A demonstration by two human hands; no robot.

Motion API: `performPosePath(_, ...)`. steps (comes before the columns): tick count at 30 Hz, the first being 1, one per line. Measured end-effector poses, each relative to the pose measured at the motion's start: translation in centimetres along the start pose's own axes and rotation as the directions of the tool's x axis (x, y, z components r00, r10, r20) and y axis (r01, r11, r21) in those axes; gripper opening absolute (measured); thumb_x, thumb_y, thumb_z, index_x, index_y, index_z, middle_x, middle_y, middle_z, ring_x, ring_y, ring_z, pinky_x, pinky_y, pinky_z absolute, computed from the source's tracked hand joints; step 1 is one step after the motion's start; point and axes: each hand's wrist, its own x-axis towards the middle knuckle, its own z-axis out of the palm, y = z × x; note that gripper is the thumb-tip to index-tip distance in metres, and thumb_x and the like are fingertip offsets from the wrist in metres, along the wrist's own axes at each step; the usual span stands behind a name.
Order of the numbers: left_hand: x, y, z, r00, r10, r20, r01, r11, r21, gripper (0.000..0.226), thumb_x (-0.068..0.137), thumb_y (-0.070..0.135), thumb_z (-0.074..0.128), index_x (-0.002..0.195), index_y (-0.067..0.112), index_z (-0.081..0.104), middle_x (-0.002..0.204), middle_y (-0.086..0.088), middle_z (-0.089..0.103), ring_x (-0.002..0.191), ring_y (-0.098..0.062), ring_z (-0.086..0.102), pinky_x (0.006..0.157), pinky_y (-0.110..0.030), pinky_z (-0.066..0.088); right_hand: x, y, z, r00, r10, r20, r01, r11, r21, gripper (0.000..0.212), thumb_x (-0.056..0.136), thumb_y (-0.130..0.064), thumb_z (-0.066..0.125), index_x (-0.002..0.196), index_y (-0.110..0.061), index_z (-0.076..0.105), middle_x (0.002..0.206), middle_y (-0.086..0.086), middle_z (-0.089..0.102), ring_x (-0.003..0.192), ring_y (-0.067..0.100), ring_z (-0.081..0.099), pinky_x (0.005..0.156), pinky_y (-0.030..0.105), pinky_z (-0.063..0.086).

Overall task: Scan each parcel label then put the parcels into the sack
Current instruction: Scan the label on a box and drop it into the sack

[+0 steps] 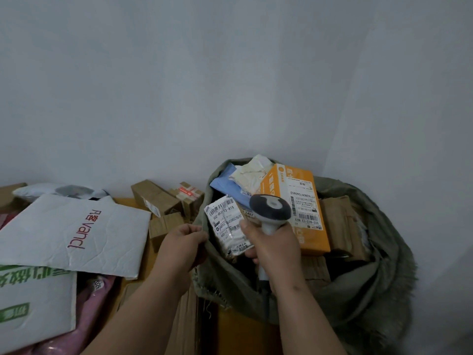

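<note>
Parcel sorting corner: labelled parcels [158, 198], stuffed sack [371, 278]

sack [358, 278] right, parcels [294, 201] inside | mailers [64, 234] left | boxes [166, 201] between

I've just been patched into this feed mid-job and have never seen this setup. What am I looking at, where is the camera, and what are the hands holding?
There is no machine here: one camera worn on a person's head looks down at their two bare hands. The right hand grips a grey handheld scanner and also seems to pinch a small labelled parcel over the open green sack. The left hand holds the sack's rim. The sack already holds an orange box and other parcels. To the left lie a white mailer printed "vancl" and small brown boxes.
</note>
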Motion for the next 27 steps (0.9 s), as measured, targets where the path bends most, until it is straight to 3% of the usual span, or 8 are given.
performPosePath(3, -0.5, 1.6, -0.1, 0.996, 0.086, 0.019, -0.085, 0.995, -0.05, 0.014, 0.094, 0.01, 0.059, 0.082, 0.013, 0.065, 0.064, -0.002, 0.062, 0.058, -0.016, 0.057, 0.054, -0.03, 0.05, 0.4, 1.0, 0.4, 0.991, 0.12, 0.055, -0.11, 0.983, -0.148, 0.032, 0.08, -0.026, 0.082, 0.104, -0.022, 0.062, 0.086, 0.0, 0.074, 0.059, 0.01, 0.071, 0.041, 0.015, 0.045)
performPosePath(5, -0.1, 3.0, -0.3, 0.989, 0.144, -0.013, -0.145, 0.988, -0.052, 0.016, 0.096, 0.011, 0.059, 0.081, 0.013, 0.062, 0.063, -0.003, 0.058, 0.057, -0.016, 0.054, 0.052, -0.029, 0.049, 0.4, 2.1, 0.5, 0.97, 0.222, 0.101, -0.201, 0.963, -0.18, 0.025, 0.083, -0.014, 0.077, 0.1, -0.016, 0.06, 0.082, 0.004, 0.07, 0.046, 0.005, 0.065, 0.037, 0.014, 0.043)
performPosePath(9, 0.8, 3.0, 0.1, 0.987, 0.129, -0.1, -0.129, 0.992, 0.004, 0.006, 0.096, 0.018, 0.062, 0.1, 0.013, 0.063, 0.089, -0.008, 0.061, 0.077, -0.021, 0.056, 0.07, -0.036, 0.049, 0.1, 3.4, 0.5, 0.964, 0.244, 0.107, -0.22, 0.955, -0.198, 0.021, 0.086, -0.02, 0.072, 0.102, -0.015, 0.06, 0.085, 0.002, 0.073, 0.053, 0.009, 0.071, 0.046, 0.022, 0.052)
performPosePath(12, 1.4, 0.5, 0.7, 0.995, -0.006, -0.099, 0.018, 0.991, 0.129, 0.054, 0.089, 0.032, 0.073, 0.136, 0.017, 0.052, 0.134, -0.009, 0.055, 0.117, -0.027, 0.053, 0.094, -0.043, 0.046, 0.6, 2.5, -0.3, 0.977, 0.204, 0.059, -0.193, 0.968, -0.161, 0.021, 0.086, -0.023, 0.069, 0.103, -0.016, 0.06, 0.091, 0.007, 0.075, 0.07, 0.022, 0.076, 0.064, 0.039, 0.062)
performPosePath(15, 1.3, -1.2, 1.2, 0.984, -0.176, -0.002, 0.175, 0.977, 0.124, 0.081, 0.08, 0.053, 0.075, 0.147, 0.024, 0.04, 0.147, -0.008, 0.044, 0.13, -0.033, 0.044, 0.103, -0.052, 0.043, 0.3, 1.2, -1.6, 0.982, 0.177, 0.064, -0.174, 0.983, -0.052, 0.012, 0.087, -0.016, 0.069, 0.096, -0.016, 0.062, 0.078, 0.004, 0.075, 0.061, 0.016, 0.074, 0.051, 0.026, 0.055)
performPosePath(19, 2.3, -1.1, 2.7, 0.967, -0.221, 0.124, 0.211, 0.973, 0.094, 0.06, 0.085, 0.037, 0.074, 0.138, 0.021, 0.051, 0.126, -0.009, 0.06, 0.111, -0.031, 0.059, 0.091, -0.048, 0.05, -0.6, -0.6, -3.6, 0.984, 0.175, 0.046, -0.178, 0.982, 0.069, 0.011, 0.085, -0.005, 0.069, 0.096, -0.008, 0.067, 0.06, 0.0, 0.071, 0.053, 0.014, 0.07, 0.045, 0.022, 0.05)
performPosePath(24, 3.4, 0.0, 5.3, 0.976, -0.185, 0.117, 0.172, 0.979, 0.109, 0.011, 0.092, 0.011, 0.064, 0.103, 0.011, 0.064, 0.103, -0.012, 0.067, 0.09, -0.028, 0.063, 0.064, -0.035, 0.047, -1.2, -2.0, -6.3, 0.989, 0.128, -0.073, -0.121, 0.988, 0.101, 0.02, 0.086, -0.006, 0.072, 0.105, -0.012, 0.068, 0.085, 0.007, 0.075, 0.058, 0.016, 0.072, 0.05, 0.027, 0.054)
performPosePath(27, 4.0, 0.5, 5.7, 0.981, -0.181, 0.072, 0.172, 0.979, 0.112, 0.006, 0.088, 0.002, 0.065, 0.091, 0.007, 0.063, 0.096, -0.014, 0.065, 0.086, -0.028, 0.062, 0.061, -0.035, 0.047, -1.1, -1.6, -7.9, 0.975, 0.116, -0.191, -0.093, 0.988, 0.123, 0.015, 0.088, -0.006, 0.071, 0.099, -0.015, 0.069, 0.079, 0.004, 0.077, 0.057, 0.013, 0.072, 0.049, 0.026, 0.057)
